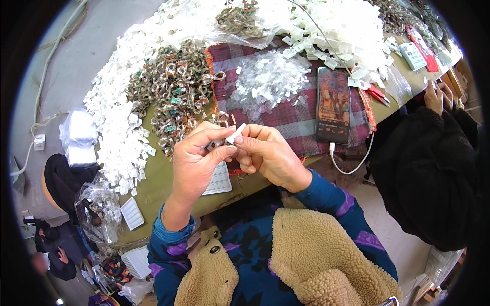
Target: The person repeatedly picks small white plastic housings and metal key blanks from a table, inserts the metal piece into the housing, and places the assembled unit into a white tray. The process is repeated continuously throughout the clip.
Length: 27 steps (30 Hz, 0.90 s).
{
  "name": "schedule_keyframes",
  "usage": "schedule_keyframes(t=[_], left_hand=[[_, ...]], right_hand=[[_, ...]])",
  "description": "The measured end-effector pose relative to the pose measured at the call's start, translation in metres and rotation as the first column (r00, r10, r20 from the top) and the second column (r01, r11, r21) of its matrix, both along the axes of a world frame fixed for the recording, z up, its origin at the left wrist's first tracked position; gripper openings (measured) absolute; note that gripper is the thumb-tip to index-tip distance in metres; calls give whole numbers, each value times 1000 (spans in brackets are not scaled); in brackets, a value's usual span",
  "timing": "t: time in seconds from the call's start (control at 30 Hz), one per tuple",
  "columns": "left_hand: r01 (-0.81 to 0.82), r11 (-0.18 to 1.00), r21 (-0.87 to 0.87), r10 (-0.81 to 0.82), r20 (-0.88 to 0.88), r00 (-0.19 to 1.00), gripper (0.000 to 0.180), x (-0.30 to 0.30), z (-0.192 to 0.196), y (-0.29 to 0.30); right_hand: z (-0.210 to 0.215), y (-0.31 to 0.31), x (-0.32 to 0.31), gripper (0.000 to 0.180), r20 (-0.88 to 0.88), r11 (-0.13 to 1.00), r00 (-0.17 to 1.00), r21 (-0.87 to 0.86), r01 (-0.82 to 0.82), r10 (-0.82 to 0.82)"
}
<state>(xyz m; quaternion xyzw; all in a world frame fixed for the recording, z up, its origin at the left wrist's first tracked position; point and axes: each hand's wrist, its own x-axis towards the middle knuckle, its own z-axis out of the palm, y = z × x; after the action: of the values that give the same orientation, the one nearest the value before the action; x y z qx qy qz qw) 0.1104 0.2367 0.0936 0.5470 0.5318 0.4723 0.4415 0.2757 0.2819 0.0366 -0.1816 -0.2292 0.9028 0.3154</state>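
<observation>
Held at the centre of the frame: a narrow white piece [236, 133], tilted toward the upper right. Pinched in the right hand [273, 155], with thumb and forefinger closed on it without a visible gap. Cradled in the left hand [194, 153], partly hidden: a small shiny piece [213, 146], with thumb and forefinger curled round it. Fingers [252, 146] of both hands nearly tip to tip, probably for steadiness and a close view. Impossible to tell, behind the knuckles, of any contact between the two pieces.

On the olive counter [158, 178], left of centre, a heap of looped pieces [168, 92]; farther left, a heap of white pieces [120, 153], both likely there for a short reach. In the upper middle, clear flakes [273, 76] on a plaid cloth [224, 92], perhaps for contrast with the dark weave. Right of centre, a lit phone [333, 130], face up, apparently for easy viewing. Below the hands, a white tray [220, 181].
</observation>
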Motion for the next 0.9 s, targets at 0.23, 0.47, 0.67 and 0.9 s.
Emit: schedule_keyframes(t=[0.23,0.47,0.67,0.9], left_hand=[[174,972,160,-94,-417,904,33,-6,12,6],[93,996,11,-91,-139,986,30,-5,12,13],[243,956,165,-135,-490,861,22,-7,4,23],[104,916,-388,132,534,835,37,-27,-10,28]], right_hand=[[-7,4,-7,5,-227,991,974,-128,-33,3],[-7,9,-8,5,-193,994,980,-109,20,-41],[-12,10,-8,4,-177,977,981,-207,43,-81],[-7,16,5,12,-17,978,986,120,169,-168]])
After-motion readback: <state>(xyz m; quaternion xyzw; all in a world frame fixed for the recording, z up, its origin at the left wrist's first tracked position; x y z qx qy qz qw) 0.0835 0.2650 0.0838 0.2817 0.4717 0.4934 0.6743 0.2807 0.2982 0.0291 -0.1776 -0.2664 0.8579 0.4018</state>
